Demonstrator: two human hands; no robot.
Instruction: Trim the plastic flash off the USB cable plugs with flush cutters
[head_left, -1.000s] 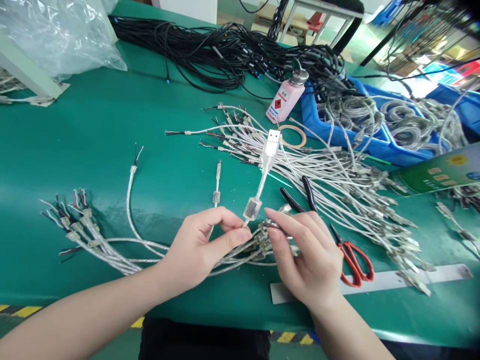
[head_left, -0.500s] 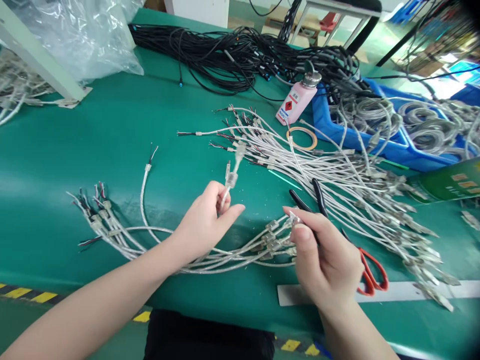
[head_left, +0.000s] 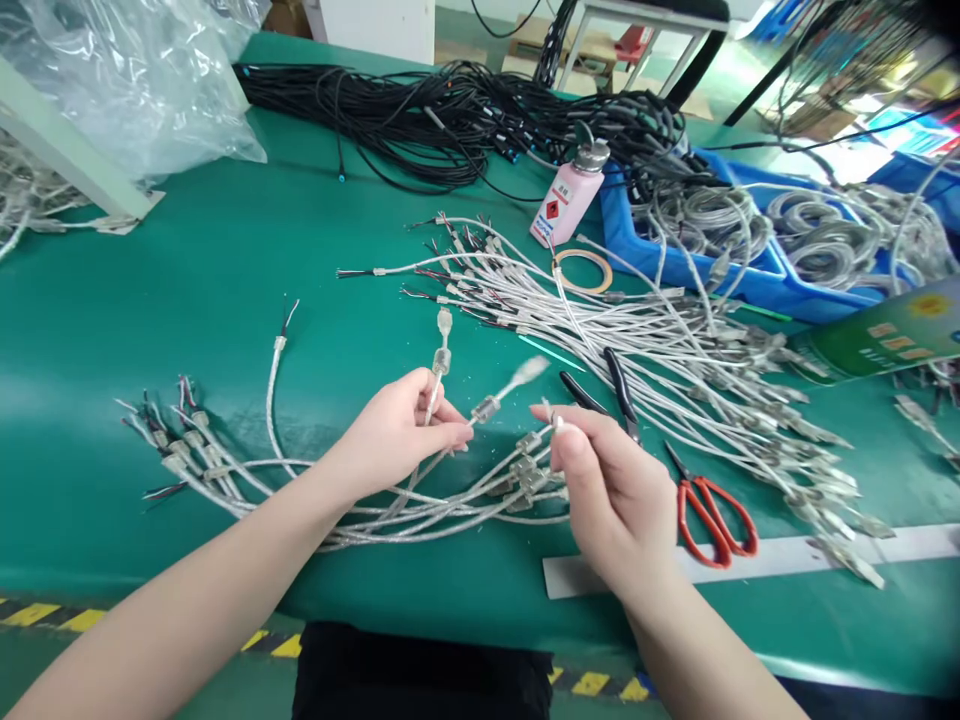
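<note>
My left hand [head_left: 416, 420] is closed on two whitish translucent cables. One cable [head_left: 442, 360] points up from the fingers, with a lump and a flat pale plug at its end. The other cable [head_left: 486, 407] slants to the upper right from the fingertips and ends in a similar plug. My right hand [head_left: 611, 480] pinches a small whitish piece [head_left: 557, 421] between thumb and forefinger; its kind is too small to make out. Below the hands lies a loose bunch of the same cables [head_left: 465, 520], their stripped wire ends at the left.
A large cable pile [head_left: 637, 370] lies on the right, near black-handled pliers [head_left: 621, 390], red-handled scissors [head_left: 716, 520] and a steel ruler [head_left: 795, 560]. Behind stand a pink bottle [head_left: 566, 205], a tape roll [head_left: 582, 271], blue bins [head_left: 622, 235] and black cables [head_left: 405, 120]. A green can [head_left: 877, 335] lies right.
A second cable's plug end now shows clearly at my left fingertips, pointing right. My right hand has shifted slightly left, still pinching. The whole view has moved a little.
</note>
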